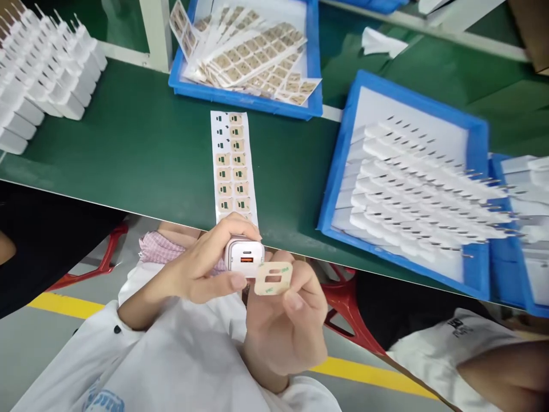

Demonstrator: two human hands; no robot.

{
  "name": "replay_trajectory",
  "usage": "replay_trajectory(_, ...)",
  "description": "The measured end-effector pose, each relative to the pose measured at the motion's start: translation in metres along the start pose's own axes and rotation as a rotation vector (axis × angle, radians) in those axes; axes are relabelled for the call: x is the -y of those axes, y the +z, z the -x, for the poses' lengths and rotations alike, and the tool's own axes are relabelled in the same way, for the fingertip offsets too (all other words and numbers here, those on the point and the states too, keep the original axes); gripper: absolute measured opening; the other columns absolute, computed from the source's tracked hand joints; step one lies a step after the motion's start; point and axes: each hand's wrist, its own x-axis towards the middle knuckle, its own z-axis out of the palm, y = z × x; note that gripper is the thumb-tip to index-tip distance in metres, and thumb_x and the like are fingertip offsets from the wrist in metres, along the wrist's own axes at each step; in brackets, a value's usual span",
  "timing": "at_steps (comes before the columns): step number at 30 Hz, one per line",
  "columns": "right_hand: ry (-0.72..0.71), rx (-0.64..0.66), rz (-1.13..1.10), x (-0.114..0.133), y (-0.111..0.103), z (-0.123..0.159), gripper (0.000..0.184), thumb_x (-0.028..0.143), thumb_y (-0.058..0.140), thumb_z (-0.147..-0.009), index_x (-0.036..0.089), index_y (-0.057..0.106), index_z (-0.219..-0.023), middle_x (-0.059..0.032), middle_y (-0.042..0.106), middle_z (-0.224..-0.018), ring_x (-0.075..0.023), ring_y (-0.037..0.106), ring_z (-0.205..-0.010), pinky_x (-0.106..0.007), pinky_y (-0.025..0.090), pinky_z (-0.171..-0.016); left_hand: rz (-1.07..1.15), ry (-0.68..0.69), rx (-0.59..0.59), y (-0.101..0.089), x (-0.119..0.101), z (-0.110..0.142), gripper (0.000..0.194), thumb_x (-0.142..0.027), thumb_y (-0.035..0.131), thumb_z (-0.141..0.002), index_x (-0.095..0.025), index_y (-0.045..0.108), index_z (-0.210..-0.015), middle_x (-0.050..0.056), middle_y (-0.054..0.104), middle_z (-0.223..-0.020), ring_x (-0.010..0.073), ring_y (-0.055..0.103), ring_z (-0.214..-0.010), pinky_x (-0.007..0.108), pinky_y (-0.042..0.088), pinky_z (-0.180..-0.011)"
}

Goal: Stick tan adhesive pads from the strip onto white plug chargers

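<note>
My left hand [201, 266] is wrapped round a white charger [237, 254], whose end with a USB-C slot and an orange USB port faces up toward me. Between the thumb and forefinger of my right hand [289, 320] is a tan adhesive sticker [273, 278] with two cut-out slots and green marks. The sticker is close beside the charger's port end, at its lower right. A white sheet of stickers [234, 166] lies on the green table just beyond my hands; several places in its upper left column show only small dark cut-outs.
A blue tray [244, 102] of sticker sheets stands at the back. Another blue tray [332, 194] to the right holds rows of white chargers with metal pins. More chargers [47, 74] are stacked at the far left. People sit on both sides, near red stools [349, 309].
</note>
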Motion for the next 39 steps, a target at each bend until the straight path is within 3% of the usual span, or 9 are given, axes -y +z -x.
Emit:
replay_trajectory(4, -0.004, -0.054, 0.037, 0.000, -0.004, -0.001, 0.027, 0.032, 0.067, -0.089, 0.022, 0.052, -0.068, 0.0032, 0.040, -0.064, -0.0142, 0.044, -0.062, -0.027, 0.042, -0.060, -0.035, 0.027, 0.050, 0.000, 0.004, -0.001, 0.043, -0.055, 0.055, -0.098, -0.026, 0.045, -0.128, 0.005, 0.053, -0.105, 0.0208, 0.055, -0.095, 0.034, 0.051, -0.078)
replay_trajectory(8, -0.020, -0.020, 0.088, -0.001, -0.005, -0.002, 0.026, 0.030, 0.067, -0.088, 0.023, 0.052, -0.068, 0.0035, 0.040, -0.064, -0.0143, 0.043, -0.061, -0.027, 0.039, -0.058, -0.048, -0.013, 0.077, -0.002, -0.001, -0.003, 0.049, -0.060, 0.056, -0.096, -0.024, 0.050, -0.128, 0.007, 0.054, -0.107, 0.0222, 0.056, -0.096, 0.037, 0.052, -0.079)
replay_trajectory(14, -0.038, -0.010, 0.149, -0.004, -0.003, 0.000, 0.020, 0.026, 0.066, -0.088, 0.023, 0.057, -0.071, 0.0029, 0.046, -0.065, -0.0140, 0.045, -0.062, -0.029, 0.040, -0.060, -0.117, -0.032, 0.053, -0.003, -0.010, -0.006, 0.045, -0.059, 0.052, -0.098, -0.023, 0.052, -0.124, 0.006, 0.058, -0.107, 0.0224, 0.058, -0.097, 0.040, 0.052, -0.082)
replay_trajectory(39, -0.037, 0.011, 0.229, -0.004, 0.002, -0.003, 0.018, 0.022, 0.061, -0.087, 0.023, 0.054, -0.071, 0.0025, 0.046, -0.065, -0.0139, 0.044, -0.059, -0.030, 0.041, -0.058, -0.187, -0.073, 0.018, -0.005, -0.012, -0.005, 0.038, -0.056, 0.050, -0.098, -0.025, 0.053, -0.120, 0.005, 0.059, -0.104, 0.0219, 0.060, -0.092, 0.042, 0.056, -0.077)
